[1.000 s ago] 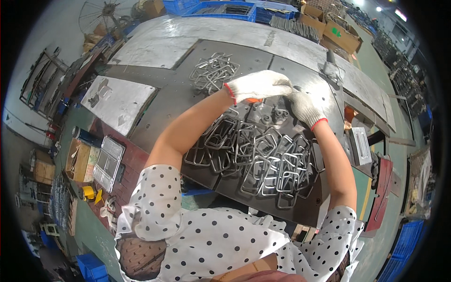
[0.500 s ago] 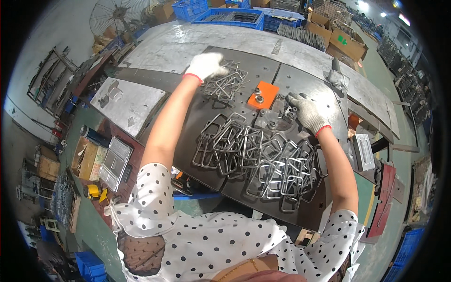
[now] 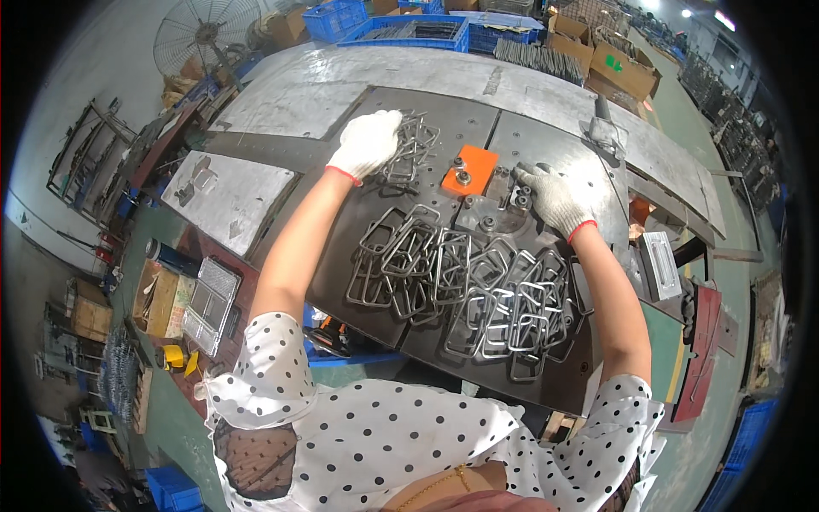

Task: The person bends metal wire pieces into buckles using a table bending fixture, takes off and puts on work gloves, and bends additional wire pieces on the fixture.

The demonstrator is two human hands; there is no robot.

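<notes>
My left hand (image 3: 368,143), in a white knit glove with a red cuff, is at the near left edge of a loose pile of thin bent metal rods (image 3: 415,152). Its fingers curl down out of sight, so any hold is hidden. My right hand (image 3: 559,198), in a similar glove with darkened fingertips, has its fingers stretched over a small bolted metal fixture (image 3: 519,200). No loose piece shows in it. Left of the fixture lies an orange plate (image 3: 471,169) with bolts on it. Closer to me, a heap of bent metal wire frames (image 3: 503,299) covers the dark steel tabletop (image 3: 345,273).
A handled tool (image 3: 604,128) stands at the table's far right. Blue crates (image 3: 409,36) and cardboard boxes (image 3: 627,72) line the far edge. To the left are a grey metal sheet (image 3: 235,200), a wire tray (image 3: 212,303) and a large fan (image 3: 205,34).
My left hand has shifted slightly toward me and left, and its fingers are less spread over the rod pile. My right hand stays at the fixture. The whole view has shifted slightly.
</notes>
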